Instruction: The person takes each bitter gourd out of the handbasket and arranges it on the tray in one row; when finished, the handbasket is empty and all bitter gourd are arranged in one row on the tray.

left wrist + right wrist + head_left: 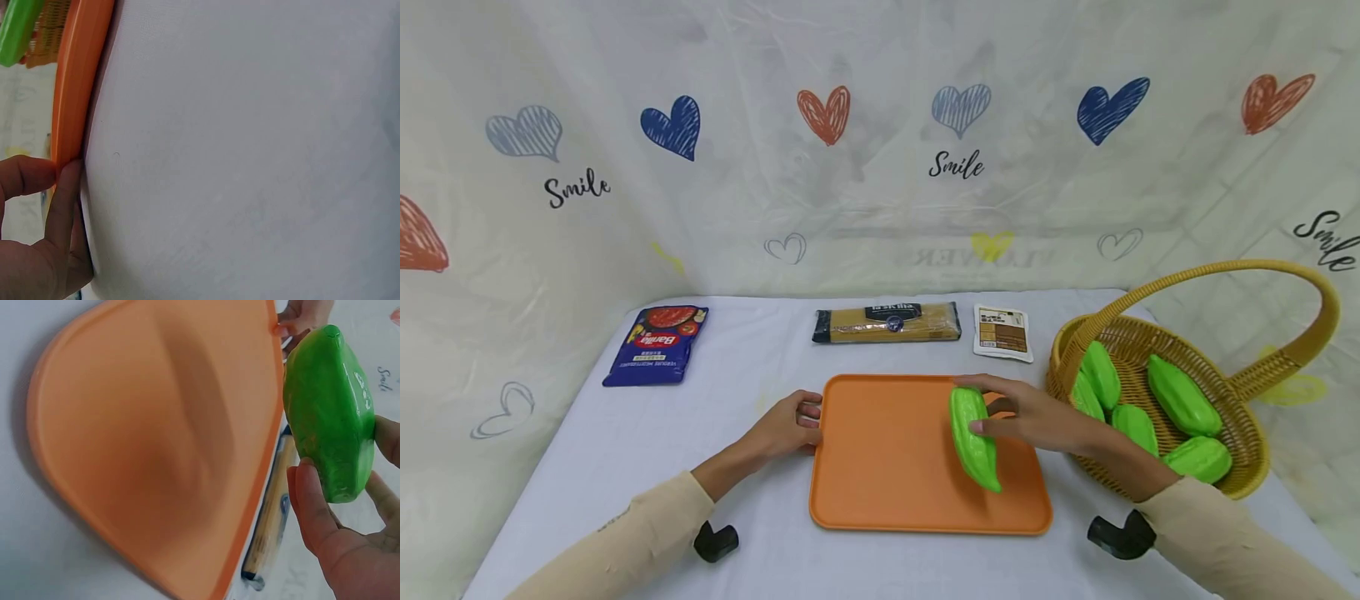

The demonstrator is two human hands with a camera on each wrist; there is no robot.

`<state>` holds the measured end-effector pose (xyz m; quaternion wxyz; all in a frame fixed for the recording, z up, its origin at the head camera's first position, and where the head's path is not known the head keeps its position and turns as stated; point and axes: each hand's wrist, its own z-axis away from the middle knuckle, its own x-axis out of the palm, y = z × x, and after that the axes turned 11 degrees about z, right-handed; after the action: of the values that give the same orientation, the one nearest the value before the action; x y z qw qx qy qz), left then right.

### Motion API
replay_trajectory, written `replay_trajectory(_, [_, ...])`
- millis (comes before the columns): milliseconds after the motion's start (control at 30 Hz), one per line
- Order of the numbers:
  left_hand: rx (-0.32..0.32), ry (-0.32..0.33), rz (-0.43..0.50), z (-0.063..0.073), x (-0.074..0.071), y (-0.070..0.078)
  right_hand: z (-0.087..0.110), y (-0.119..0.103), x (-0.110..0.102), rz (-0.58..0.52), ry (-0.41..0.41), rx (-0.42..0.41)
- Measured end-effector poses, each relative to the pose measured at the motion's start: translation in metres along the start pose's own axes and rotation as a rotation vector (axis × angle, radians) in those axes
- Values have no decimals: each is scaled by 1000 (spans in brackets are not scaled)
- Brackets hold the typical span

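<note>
My right hand (1026,417) pinches a glossy bright green, ridged fruit (972,437) between thumb and fingers; its exact kind is unclear. It tilts above the right part of an orange tray (887,467), and its shadow falls on the tray in the right wrist view, where the fruit (331,419) appears apart from the surface. At the tray's left edge, my left hand (790,423) grips the rim, with thumb and finger on either side of it in the left wrist view. A wicker basket (1251,429) right of the tray holds several similar green fruits (1183,396).
Behind the tray lie a pack of spaghetti (895,323) and a small white-and-brown sachet (1002,333). A blue Barilla packet (655,346) is at the back left. The basket's tall handle (1210,267) arches over it. A printed white curtain (880,200) stands behind the table.
</note>
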<state>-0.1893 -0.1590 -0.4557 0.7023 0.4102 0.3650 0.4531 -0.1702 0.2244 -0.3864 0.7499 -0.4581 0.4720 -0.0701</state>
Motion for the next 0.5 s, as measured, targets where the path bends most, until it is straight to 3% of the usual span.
replay_trajectory(267, [6, 9, -4, 0, -2, 0, -20, -5, 10, -15, 5, -67])
replay_trajectory(500, [2, 20, -7, -1, 1, -1, -32, -8, 16, 25, 25, 31])
